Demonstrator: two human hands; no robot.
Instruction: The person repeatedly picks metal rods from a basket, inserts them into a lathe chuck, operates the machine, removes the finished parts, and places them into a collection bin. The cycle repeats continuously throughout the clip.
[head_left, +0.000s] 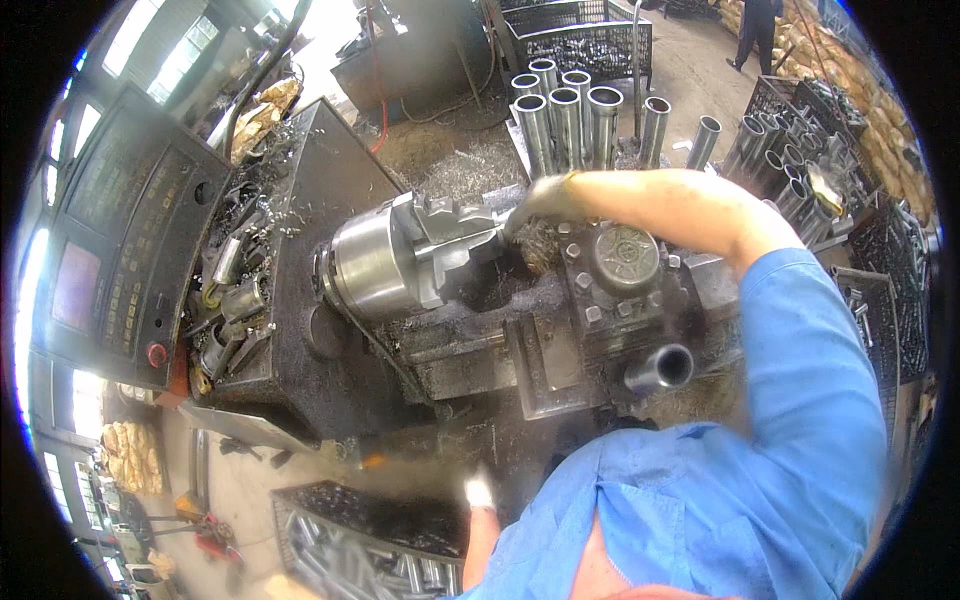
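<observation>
A steel lathe chuck (375, 255) with stepped jaws (457, 251) sits at the middle of the view. My right hand (541, 204), in a dirty glove, reaches over the tool post (600, 277) to the open end of the jaws. Its fingers are bent down there, and whatever they may hold is hidden. Low in the view, my left hand (480, 489) hangs in front of the machine in a whitish glove. It is blurred, and its fingers cannot be made out. A short steel tube (661, 367) stands by the tool post on the near side.
Several steel tubes (564, 124) stand upright behind the lathe, with more in a crate (787, 161) at right. A control panel (127, 255) with a red button rises at left. Metal parts fill a bin (360, 555) below. A person (756, 34) stands far off.
</observation>
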